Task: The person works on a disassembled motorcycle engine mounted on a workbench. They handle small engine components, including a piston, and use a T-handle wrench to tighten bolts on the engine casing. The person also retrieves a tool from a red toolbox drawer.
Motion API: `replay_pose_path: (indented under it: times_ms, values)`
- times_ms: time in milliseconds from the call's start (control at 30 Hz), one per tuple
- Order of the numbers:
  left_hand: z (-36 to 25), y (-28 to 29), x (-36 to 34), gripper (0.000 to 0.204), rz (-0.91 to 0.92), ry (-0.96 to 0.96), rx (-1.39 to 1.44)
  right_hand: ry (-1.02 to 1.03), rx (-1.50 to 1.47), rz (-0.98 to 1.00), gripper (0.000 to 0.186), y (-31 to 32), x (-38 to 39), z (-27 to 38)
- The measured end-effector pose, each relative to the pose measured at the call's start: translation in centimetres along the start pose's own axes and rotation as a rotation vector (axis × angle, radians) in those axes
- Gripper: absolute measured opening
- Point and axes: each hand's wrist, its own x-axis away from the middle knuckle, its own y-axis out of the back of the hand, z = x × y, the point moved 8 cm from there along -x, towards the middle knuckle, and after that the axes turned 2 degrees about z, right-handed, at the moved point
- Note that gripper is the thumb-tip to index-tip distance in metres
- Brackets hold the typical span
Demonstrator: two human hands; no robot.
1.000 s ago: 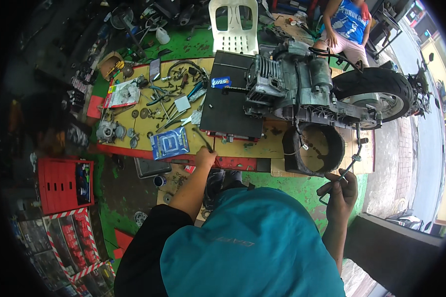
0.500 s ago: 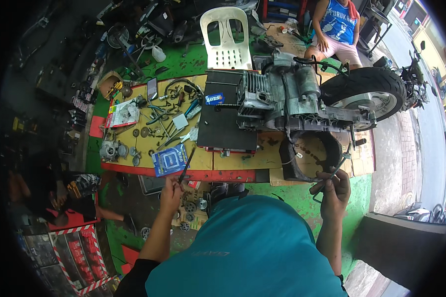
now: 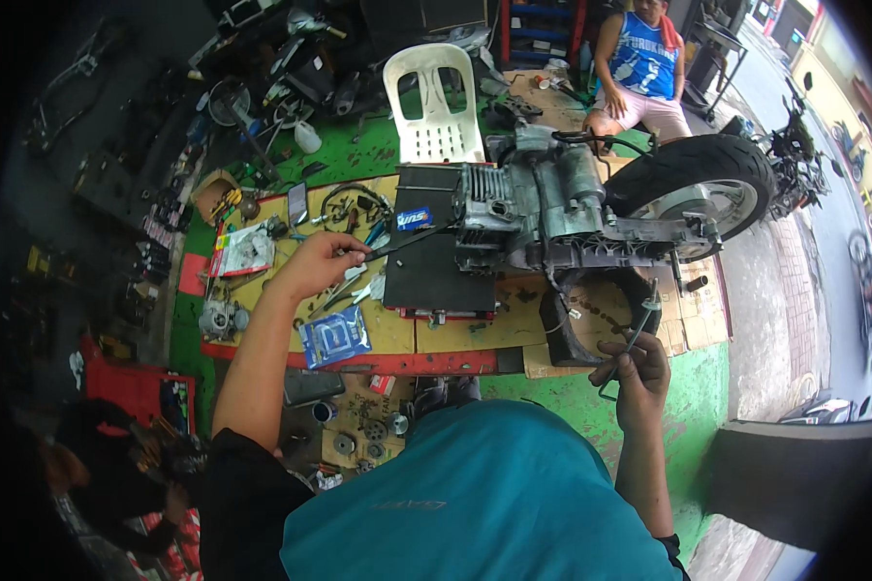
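My left hand (image 3: 322, 265) reaches over the table, its fingers closed on a long, slim dark tool (image 3: 397, 247). The tool's tip points right, at the near left side of a grey scooter engine (image 3: 499, 208), though I cannot tell whether it touches. Lower right, my right hand (image 3: 641, 373) pinches a thin metal rod tool (image 3: 634, 341) with a bent lower end. The rod stands slanted in front of a black tire-like ring (image 3: 555, 341) under the engine. A black mat (image 3: 421, 276) lies beside the engine, with a small blue packet (image 3: 415, 219) on it.
A wheel with a black tire (image 3: 693, 169) is joined to the engine's right. Loose tools, small parts and a blue package (image 3: 335, 337) cover the table's left. Beyond stands a white plastic chair (image 3: 431, 102); a person (image 3: 639, 73) sits at the back right. Another person (image 3: 116, 455) is lower left.
My left hand has moved up and forward from the table's near edge, bringing the dark tool to the engine's side. My right hand has shifted slightly; its rod now stands more upright.
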Motion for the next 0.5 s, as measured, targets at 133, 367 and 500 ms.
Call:
replay_pose_path:
  times_ms: [133,367,500]
  values:
    - [-1.7,0.6,-2.8,0.018,0.045,-0.043,-0.077,-0.01,-0.003,-0.047,0.03,0.7,0.8,0.0]
    - [-5.9,-0.8,-7.6,0.018,0.164,-0.094,-0.099,-0.038,-0.052,-0.101,0.027,1.3,1.7,-0.9]
    - [-6.9,-2.2,-9.9,0.018,0.233,-0.083,-0.003,-0.056,-0.128,-0.12,0.029,1.8,2.3,-2.0]
